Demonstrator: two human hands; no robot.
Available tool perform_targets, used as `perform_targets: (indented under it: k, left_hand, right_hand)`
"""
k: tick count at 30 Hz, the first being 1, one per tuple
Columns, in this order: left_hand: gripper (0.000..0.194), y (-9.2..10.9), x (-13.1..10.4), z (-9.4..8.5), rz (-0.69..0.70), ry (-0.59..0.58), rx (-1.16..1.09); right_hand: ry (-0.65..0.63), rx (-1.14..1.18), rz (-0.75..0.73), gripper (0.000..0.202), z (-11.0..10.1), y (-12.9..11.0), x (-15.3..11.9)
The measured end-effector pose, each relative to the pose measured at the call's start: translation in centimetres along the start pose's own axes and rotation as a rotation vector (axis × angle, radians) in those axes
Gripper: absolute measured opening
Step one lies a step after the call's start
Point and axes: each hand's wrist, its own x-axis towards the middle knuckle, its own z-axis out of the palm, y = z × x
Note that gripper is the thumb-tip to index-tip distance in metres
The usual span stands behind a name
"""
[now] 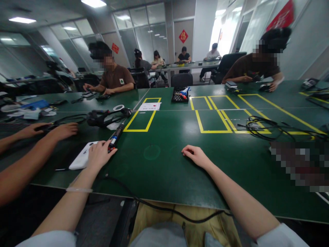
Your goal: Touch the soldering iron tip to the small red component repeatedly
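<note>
My left hand rests at the left, thumb and fingers closed around the near end of a slim black-and-silver tool with a blue band, which looks like an electric screwdriver. Its far end points away from me, and orange shows between thumb and finger. Partly under that hand lies a flat white device with dark round spots. My right hand lies on the green table, fingers curled in with nothing visible in them. A faint ring mark shows on the tabletop between my hands.
Beside me on the left, another person's hands work near cables. A black strapped headset and a tape roll lie ahead. Farther off are a black tray and yellow tape outlines; black cables tangle at right. Two people sit opposite.
</note>
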Motion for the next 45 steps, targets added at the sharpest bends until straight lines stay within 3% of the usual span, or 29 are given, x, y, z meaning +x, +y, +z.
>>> perform_targets:
  k: [4, 9, 12, 15, 19, 23, 26, 32, 45]
  left_hand:
    - [0.046, 1.6, -1.5, -1.2, 0.017, 0.058, 0.039]
    - [0.039, 4.7, -1.0, -3.1, -0.125, 0.062, -0.107]
    - [0.032, 9.2, -0.5, -4.5, -0.021, -0.002, -0.515]
    - [0.034, 15.6, -0.5, -5.6, 0.187, -0.153, -0.891]
    - [0.038, 23.6, -1.0, -6.1, 0.421, -0.408, -1.183]
    - [0.048, 28.2, -1.6, -5.1, 0.535, -0.608, -1.379]
    - [0.049, 29.4, -2.1, -4.0, 0.546, -0.645, -1.467]
    - [0.037, 29.5, -2.3, -2.6, 0.445, -0.584, -1.564]
    - [0.031, 29.3, -2.7, -3.0, 0.448, -0.581, -1.555]
  right_hand:
    - [-0.005, 0.004, 0.004, 0.018, 0.0, -0.1, 0.0]
    - [-0.005, -0.005, 0.006, 0.019, 0.1, -0.1, 0.1]
    - [-0.004, -0.001, 0.006, 0.019, 0.1, -0.1, 0.1]
    - [-0.007, 0.023, 0.003, 0.019, 0.0, 0.2, 0.1]
    - [-0.002, 0.098, 0.012, 0.022, 0.0, 0.6, 0.2]
    - [-0.019, 0.268, 0.017, 0.029, 0.2, 0.8, 0.5]
    - [-0.061, 0.336, -0.002, 0.029, 0.4, 0.8, 0.6]
    - [-0.002, 0.365, 0.007, 0.031, 0.6, 1.5, 0.8]
    - [0.082, 0.08, -0.044, 0.019, 0.4, 0.9, 0.3]
